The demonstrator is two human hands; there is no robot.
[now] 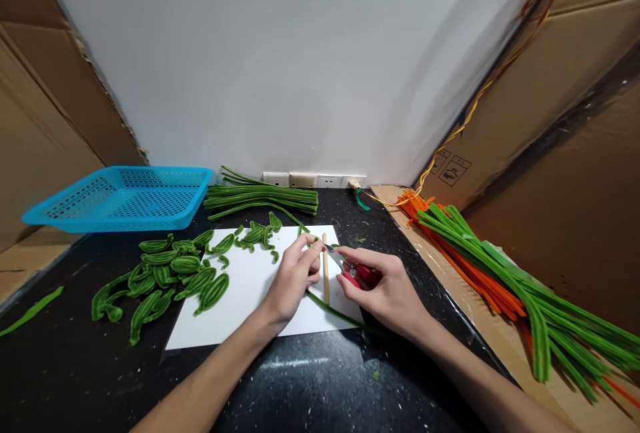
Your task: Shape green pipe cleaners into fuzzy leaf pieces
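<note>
My left hand [295, 273] is closed in a pinch over the white sheet. It holds a dark green pipe cleaner [333, 311], whose tail runs out below the fingers towards the lower right. Red-handled pliers [367, 276] are gripped in my right hand [393, 290], their metal jaws close to my left fingertips. I cannot tell whether the jaws touch the pipe cleaner. Between the hands, a thin wooden stick [326, 273] lies on the white sheet [240, 313]. Leaf-shaped green pipe cleaner pieces [185, 264] are piled left of my hands, partly on the sheet.
A blue perforated basket [145, 225] stands at the back left. Behind the sheet lies a bundle of dark green pipe cleaners [270, 197]. Bright green pipe cleaners [510, 280] and orange ones [465, 273] lie along the right on cardboard. Wall sockets [327, 181] and twisted wires [480, 96] are behind.
</note>
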